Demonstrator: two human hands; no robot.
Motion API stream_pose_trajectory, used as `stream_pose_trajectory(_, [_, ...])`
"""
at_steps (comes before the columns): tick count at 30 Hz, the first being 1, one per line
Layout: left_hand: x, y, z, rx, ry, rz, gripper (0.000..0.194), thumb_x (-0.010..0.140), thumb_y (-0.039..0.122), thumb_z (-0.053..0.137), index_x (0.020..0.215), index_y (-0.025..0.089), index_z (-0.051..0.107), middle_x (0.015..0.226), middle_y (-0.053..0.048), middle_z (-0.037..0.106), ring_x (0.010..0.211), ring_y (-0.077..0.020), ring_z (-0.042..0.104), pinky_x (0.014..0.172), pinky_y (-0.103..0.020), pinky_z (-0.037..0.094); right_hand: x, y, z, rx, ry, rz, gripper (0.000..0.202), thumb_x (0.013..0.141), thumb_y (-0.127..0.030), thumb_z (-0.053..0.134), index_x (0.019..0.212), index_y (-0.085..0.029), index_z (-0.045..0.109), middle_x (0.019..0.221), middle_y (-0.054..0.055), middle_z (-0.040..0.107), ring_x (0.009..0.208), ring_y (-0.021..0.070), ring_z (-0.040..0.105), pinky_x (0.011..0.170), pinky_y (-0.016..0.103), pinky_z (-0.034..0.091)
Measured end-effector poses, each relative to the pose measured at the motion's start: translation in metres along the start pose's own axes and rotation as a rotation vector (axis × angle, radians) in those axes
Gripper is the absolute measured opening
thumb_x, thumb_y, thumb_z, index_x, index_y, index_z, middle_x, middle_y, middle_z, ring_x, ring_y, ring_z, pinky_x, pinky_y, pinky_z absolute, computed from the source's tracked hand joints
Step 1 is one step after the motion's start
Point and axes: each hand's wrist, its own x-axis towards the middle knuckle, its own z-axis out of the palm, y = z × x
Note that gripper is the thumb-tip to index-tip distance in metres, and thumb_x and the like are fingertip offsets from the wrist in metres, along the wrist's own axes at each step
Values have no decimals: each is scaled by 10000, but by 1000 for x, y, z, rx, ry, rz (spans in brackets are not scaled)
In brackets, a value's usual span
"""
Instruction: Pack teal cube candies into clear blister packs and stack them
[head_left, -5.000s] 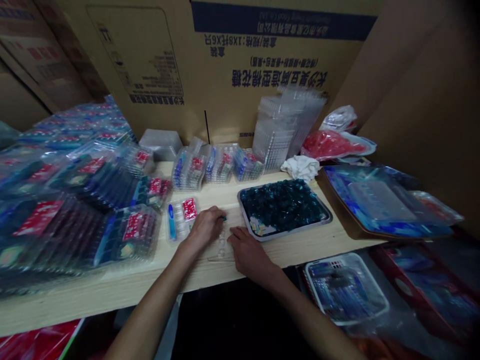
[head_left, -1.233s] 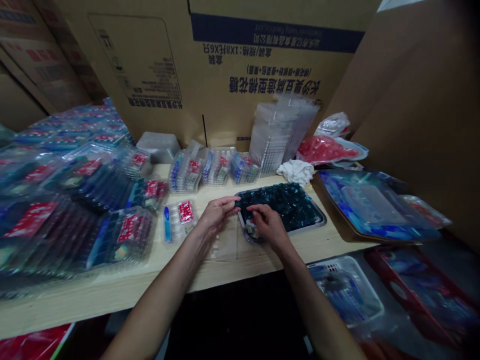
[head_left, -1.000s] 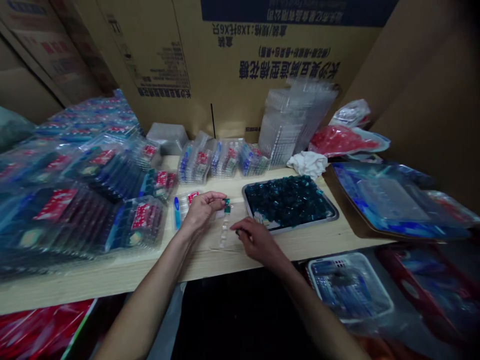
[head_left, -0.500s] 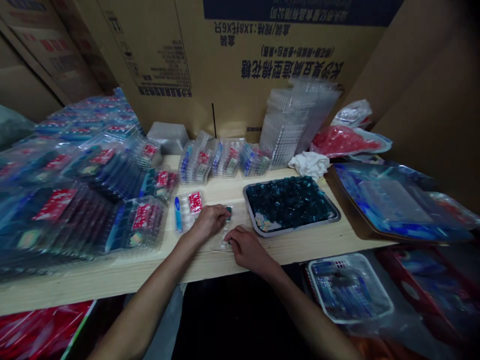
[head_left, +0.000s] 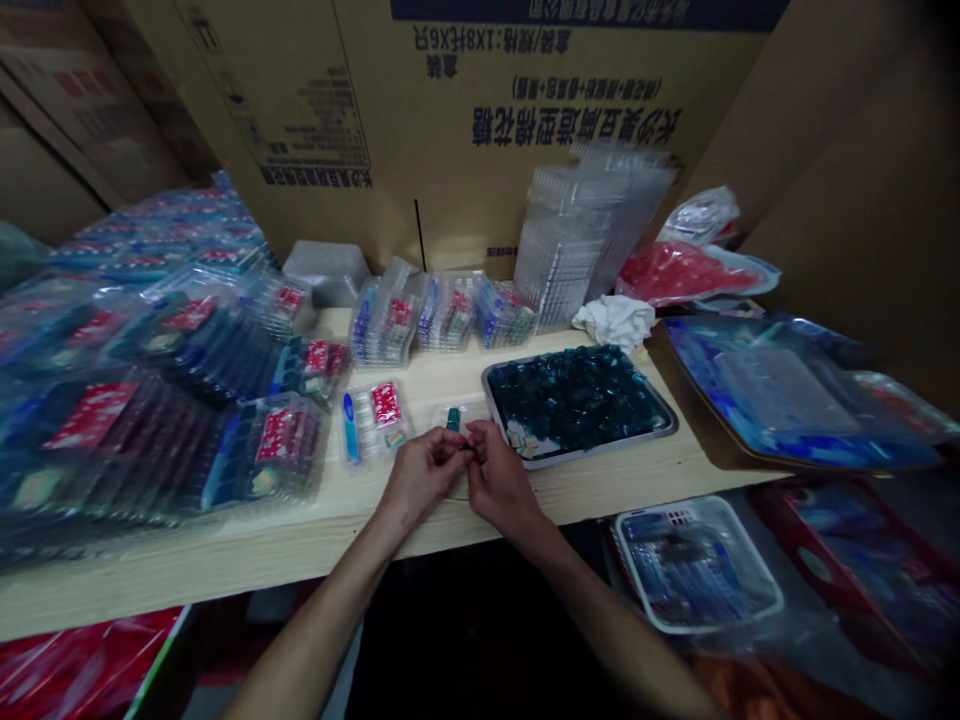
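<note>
Behind the pale wooden table [head_left: 607, 490] stands a brown cardboard box [head_left: 442, 180], printed upside down with "长沙臭豆腐造型棉花糖" and "1X8托X6只". Left hand [head_left: 421, 473] and right hand [head_left: 501, 485] meet, fingertips nearly together; what they hold cannot be told. Just beyond them, one small glossy green piece [head_left: 454, 418] lies on thin clear plastic [head_left: 440, 412], beside the grey-rimmed tray [head_left: 600, 449] of dark teal pieces [head_left: 581, 395].

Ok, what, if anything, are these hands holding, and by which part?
Cannot be told: the fingers of the left hand and right hand bunch together, hiding anything pinched there, near a small green piece.
</note>
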Motion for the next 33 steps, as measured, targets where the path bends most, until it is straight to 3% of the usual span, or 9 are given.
stream_pose_trajectory(3, [-2, 1, 2, -240, 38, -79, 304, 673, 334, 797, 900, 144, 726, 840, -48, 748, 736, -139, 658, 696, -226, 485, 1, -5, 0, -32, 32, -42, 464, 780, -48, 485, 1224, -181, 464, 1111, 103, 579, 993, 199, 597, 878, 362, 521])
stream_pose_trajectory(6, [-3, 5, 0, -486, 0, -220, 372, 651, 351, 835, 943, 136, 752, 911, -68, 758, 769, -126, 670, 745, -220, 504, 2, -7, -3, -41, 39, -58, 442, 794, -57, 484, 1218, -183, 468, 1102, 101, 583, 967, 197, 598, 863, 363, 525])
stream_pose_trajectory(11, [-7, 11, 0, -667, 2, -283, 339, 550, 237, 905, 839, 139, 756, 893, -64, 759, 775, -121, 678, 779, -221, 522, 3, -11, -6, -53, 22, -80, 416, 806, -64, 474, 1204, -186, 470, 1088, 92, 594, 957, 194, 603, 853, 352, 518])
stream_pose_trajectory(15, [-10, 12, -3, -635, 23, -263, 368, 520, 175, 908, 852, 146, 751, 809, -37, 748, 719, -105, 667, 732, -204, 511, 4, -16, -8, -132, -8, -64, 301, 833, -93, 465, 1118, -182, 496, 1041, 94, 594, 943, 203, 594, 836, 348, 499])
stream_pose_trajectory(19, [-13, 9, -10, -595, -6, -317, 355, 560, 218, 902, 875, 136, 761, 812, -46, 745, 720, -101, 660, 741, -207, 509, 7, -22, -16, -323, -159, -61, 110, 884, -120, 432, 910, -202, 502, 927, 73, 570, 882, 214, 561, 807, 355, 462])
stream_pose_trajectory(22, [-12, 6, -13, -577, -34, -343, 334, 584, 272, 900, 848, 122, 761, 853, -61, 741, 744, -107, 659, 753, -216, 514, 9, -26, -24, -404, -299, -122, 125, 912, -110, 408, 934, -194, 497, 953, 83, 562, 905, 215, 543, 813, 345, 446])
stream_pose_trajectory(25, [-10, 3, -13, -539, -42, -331, 338, 597, 329, 897, 820, 122, 749, 791, -41, 720, 650, -78, 616, 664, -197, 490, 11, -29, -29, -455, -402, -167, 140, 907, -92, 414, 964, -186, 500, 968, 88, 567, 918, 214, 534, 812, 332, 432])
stream_pose_trajectory(33, [-16, 1, -12, -392, -75, -274, 320, 609, 373, 870, 777, 136, 736, 783, -44, 717, 680, -115, 616, 696, -243, 483, 13, -12, -28, -338, -390, -44, 157, 870, -75, 468, 810, -200, 543, 746, 6, 587, 715, 168, 558, 691, 279, 407])
